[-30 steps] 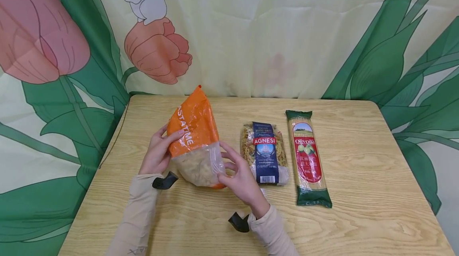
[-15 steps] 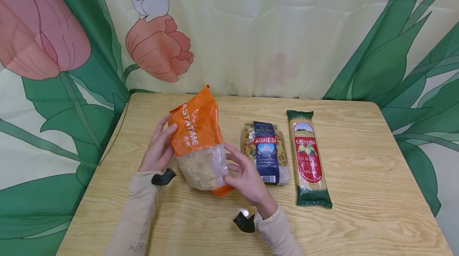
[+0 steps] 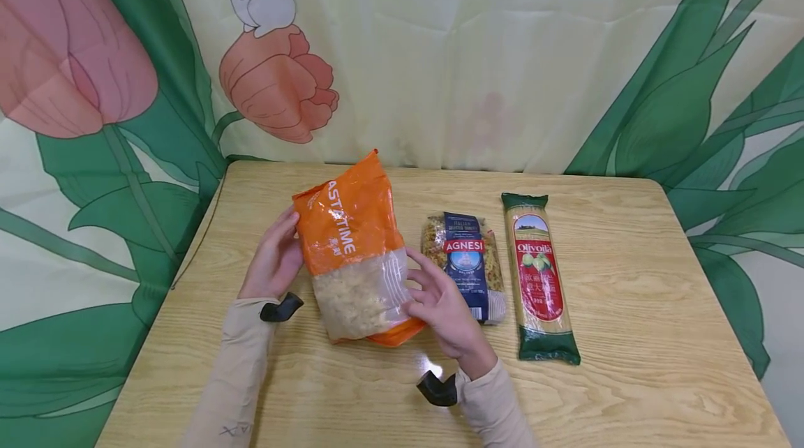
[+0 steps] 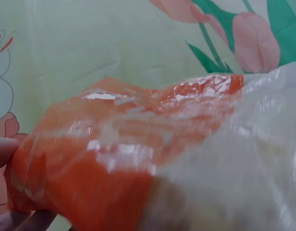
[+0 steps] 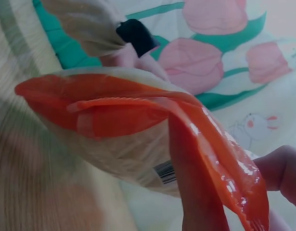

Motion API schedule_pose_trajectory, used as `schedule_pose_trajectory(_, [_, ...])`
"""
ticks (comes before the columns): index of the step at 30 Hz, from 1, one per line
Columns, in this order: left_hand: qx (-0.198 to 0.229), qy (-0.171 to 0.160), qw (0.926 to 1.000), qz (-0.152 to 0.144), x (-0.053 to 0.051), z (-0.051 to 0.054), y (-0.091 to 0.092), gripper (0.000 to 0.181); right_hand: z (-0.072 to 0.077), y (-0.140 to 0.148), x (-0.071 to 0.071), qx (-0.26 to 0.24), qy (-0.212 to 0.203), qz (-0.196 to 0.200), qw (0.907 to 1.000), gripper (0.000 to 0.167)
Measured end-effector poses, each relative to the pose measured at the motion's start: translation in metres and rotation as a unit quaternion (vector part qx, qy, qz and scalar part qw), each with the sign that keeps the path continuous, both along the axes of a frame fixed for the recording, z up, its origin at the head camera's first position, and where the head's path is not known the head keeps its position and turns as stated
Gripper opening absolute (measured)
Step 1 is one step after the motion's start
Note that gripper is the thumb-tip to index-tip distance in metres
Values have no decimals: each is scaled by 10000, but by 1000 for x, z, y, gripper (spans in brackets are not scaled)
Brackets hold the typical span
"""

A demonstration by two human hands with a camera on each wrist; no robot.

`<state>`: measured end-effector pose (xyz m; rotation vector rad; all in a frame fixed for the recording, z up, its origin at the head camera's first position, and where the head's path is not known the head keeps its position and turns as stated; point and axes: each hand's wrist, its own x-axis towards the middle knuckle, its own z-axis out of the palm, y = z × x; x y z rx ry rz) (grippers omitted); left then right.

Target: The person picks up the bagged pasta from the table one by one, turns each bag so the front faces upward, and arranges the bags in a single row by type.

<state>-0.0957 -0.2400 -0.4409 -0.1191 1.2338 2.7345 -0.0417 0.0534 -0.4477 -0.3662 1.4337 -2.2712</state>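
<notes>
An orange and clear bag of pasta (image 3: 354, 245), printed PASTATIME, is held tilted over the left half of the table. My left hand (image 3: 276, 256) grips its upper left edge, thumb on the front and the other fingers behind. At the lower right side, my right hand (image 3: 449, 308) pinches the bag's edge between thumb and fingers. In the left wrist view the shiny bag (image 4: 124, 144) fills most of the picture. The right wrist view shows the bag's orange seam (image 5: 133, 103) and a barcode on its pale side.
A blue-labelled Agnesi pasta bag (image 3: 465, 266) lies just right of my right hand. Beyond it lies a long Olivoila spaghetti pack (image 3: 540, 280) with green ends. The wooden table (image 3: 647, 294) ends at a flowered curtain (image 3: 427, 57).
The pasta bag has shifted right and turned so more of its front faces me. My right hand has moved right and slightly down with it; my left hand keeps its edge.
</notes>
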Motion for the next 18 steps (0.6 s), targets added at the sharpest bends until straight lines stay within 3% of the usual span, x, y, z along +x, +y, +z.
schedule_pose_trajectory(7, [-1069,-123,9933,433,-2,9,-3,43,0,3,0,-97,-284,-159,9994,81])
schedule_pose_trajectory(11, [-1384,-249,9871,767,-3,16,-3,44,-3,2,1,49,-525,-377,9979,76])
schedule_pose_trajectory(18, [-1734,-289,9782,1107,-5,25,-1,47,-14,-1,2,1020,-226,-704,9920,61])
